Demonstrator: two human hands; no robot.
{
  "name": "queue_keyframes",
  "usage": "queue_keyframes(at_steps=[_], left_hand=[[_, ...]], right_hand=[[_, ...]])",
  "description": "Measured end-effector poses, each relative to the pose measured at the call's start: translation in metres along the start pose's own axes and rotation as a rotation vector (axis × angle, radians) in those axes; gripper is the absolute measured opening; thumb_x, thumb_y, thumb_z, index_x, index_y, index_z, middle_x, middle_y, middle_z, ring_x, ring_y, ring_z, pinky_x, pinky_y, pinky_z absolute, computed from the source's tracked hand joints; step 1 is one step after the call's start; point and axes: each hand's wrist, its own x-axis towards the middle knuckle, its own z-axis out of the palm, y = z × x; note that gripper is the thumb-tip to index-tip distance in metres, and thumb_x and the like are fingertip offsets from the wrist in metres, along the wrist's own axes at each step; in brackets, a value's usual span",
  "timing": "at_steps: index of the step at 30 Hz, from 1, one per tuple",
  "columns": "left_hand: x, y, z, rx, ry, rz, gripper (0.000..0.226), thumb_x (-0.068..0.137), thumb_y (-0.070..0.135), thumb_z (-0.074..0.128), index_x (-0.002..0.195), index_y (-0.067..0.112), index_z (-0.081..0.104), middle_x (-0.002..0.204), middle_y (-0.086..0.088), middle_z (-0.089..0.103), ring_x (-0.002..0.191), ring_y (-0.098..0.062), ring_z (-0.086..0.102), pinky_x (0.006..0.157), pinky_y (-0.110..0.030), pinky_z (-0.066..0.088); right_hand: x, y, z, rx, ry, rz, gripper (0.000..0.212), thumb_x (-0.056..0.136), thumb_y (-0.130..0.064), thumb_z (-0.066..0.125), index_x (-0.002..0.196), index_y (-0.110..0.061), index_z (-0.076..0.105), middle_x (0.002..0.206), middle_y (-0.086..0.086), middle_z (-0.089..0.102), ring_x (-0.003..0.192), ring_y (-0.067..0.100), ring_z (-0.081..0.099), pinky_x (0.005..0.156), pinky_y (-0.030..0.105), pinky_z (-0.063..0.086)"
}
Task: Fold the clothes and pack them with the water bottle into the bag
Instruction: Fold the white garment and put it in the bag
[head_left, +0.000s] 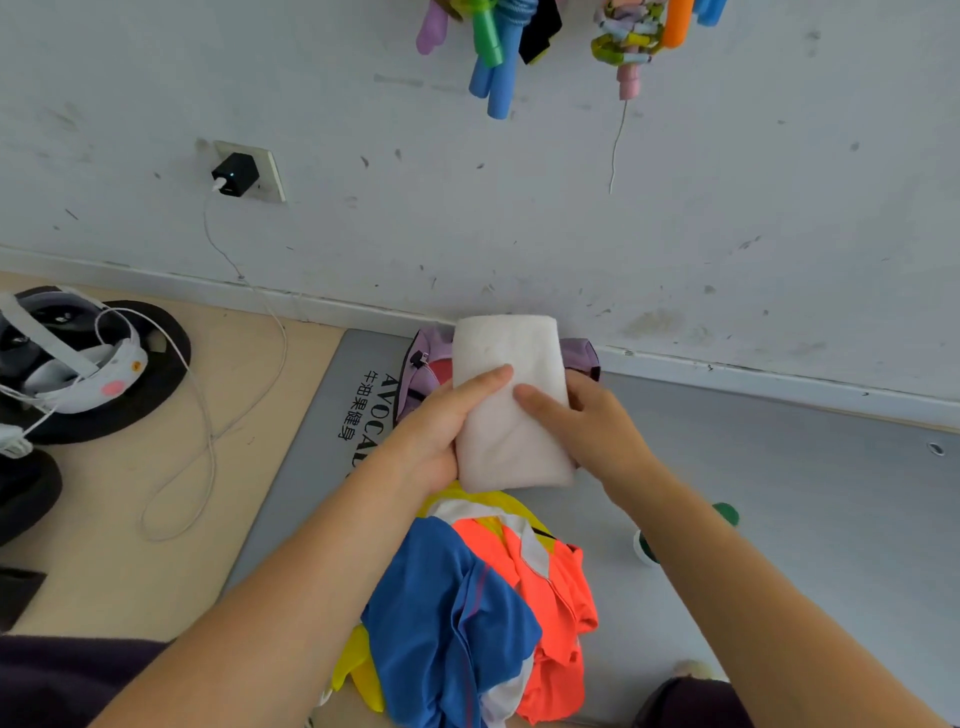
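Note:
A folded white cloth (506, 358) is held up between both hands above the grey mat. My left hand (441, 421) grips its left edge with the thumb on top. My right hand (587, 421) grips the right edge, fingers over the front. Behind the cloth, against the wall, lies the purple bag (426, 374), mostly hidden, its pink inside showing. A loose pile of blue (452, 613), orange (561, 597) and yellow (358, 665) clothes lies below my hands. A green and white bottle (727, 514) lies on the mat to the right, largely hidden by my right forearm.
The grey mat (779, 493) with black lettering covers the floor up to the wall. On the wooden floor at left sit a headset (67, 353) on black pads and a white cable (208, 441) leading to a charger (236, 174). Coloured ropes (498, 52) hang on the wall.

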Motion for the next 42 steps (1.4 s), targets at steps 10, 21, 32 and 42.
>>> queue_keyframes(at_steps=[10,21,32,42], left_hand=[[0.115,-0.019,-0.059,0.554,0.187,0.2,0.027,0.082,0.037,0.077,0.103,0.02,0.072,0.096,0.004,0.076,0.089,-0.012,0.071,0.07,-0.019,0.053],[0.142,-0.076,-0.134,1.312,0.164,0.12,0.062,0.084,0.071,0.05,0.134,0.036,0.051,0.131,0.014,0.047,0.108,-0.011,0.055,0.096,-0.036,0.047],[0.155,-0.098,-0.128,1.273,0.181,0.179,0.067,0.087,0.061,0.052,0.141,0.022,0.047,0.134,0.006,0.045,0.128,-0.01,0.039,0.1,-0.023,0.032],[0.162,-0.085,-0.129,1.189,0.192,0.14,0.082,0.079,0.07,0.042,0.144,0.02,0.045,0.138,0.009,0.043,0.131,-0.01,0.04,0.11,-0.04,0.038]], right_hand=[[0.097,0.063,0.001,0.08,-0.125,0.186,0.035,0.078,-0.042,0.076,0.105,-0.02,0.068,0.102,0.002,0.075,0.091,0.018,0.071,0.071,0.033,0.058],[0.214,0.106,0.027,-0.523,-0.131,-0.059,0.054,0.077,-0.038,0.078,0.121,-0.018,0.055,0.104,-0.007,0.062,0.094,0.015,0.059,0.07,0.024,0.042],[0.25,0.168,0.033,-0.782,0.269,0.151,0.038,0.095,-0.032,0.056,0.116,-0.001,0.05,0.114,0.021,0.062,0.108,0.041,0.057,0.073,0.035,0.032],[0.276,0.221,0.036,0.078,0.1,0.409,0.053,0.091,-0.028,0.068,0.135,-0.003,0.053,0.129,0.013,0.061,0.118,0.03,0.058,0.102,0.041,0.046]])
